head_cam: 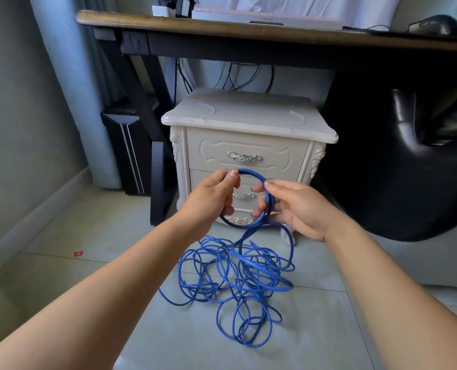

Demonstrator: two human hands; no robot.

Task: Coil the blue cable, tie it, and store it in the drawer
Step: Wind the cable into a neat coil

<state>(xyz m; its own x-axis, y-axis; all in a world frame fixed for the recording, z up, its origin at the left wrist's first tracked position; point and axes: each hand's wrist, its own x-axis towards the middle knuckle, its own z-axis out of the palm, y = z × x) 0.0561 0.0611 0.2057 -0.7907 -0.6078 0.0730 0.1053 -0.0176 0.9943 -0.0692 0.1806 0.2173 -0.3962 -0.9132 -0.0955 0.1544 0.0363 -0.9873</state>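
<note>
At far left a small red scrap (78, 253) lies on the tiled floor (88, 236), and a black computer tower (126, 148) stands beyond it under the desk (222, 25).

The left hand (211, 198) grips the upper left of a ring of blue cable (252, 172), thumb and forefinger pinching the strand at the top and the other fingers curled inside the ring. The ring stands upright in the air with its open face toward the viewer, in front of the cream nightstand (248, 116), whose drawers are closed. The top drawer (214, 156) shows above the ring.

From the ring's lower right a strand drops to the floor and joins a loose tangle of loops. The tangle sprawls from just beside the nightstand's foot toward the viewer, its long axis running near to far.

The right hand (299, 209) holds the ring's right side, thumb on top and fingers curled round the strand from behind.

A black chair (409, 169) fills the far right.
</note>
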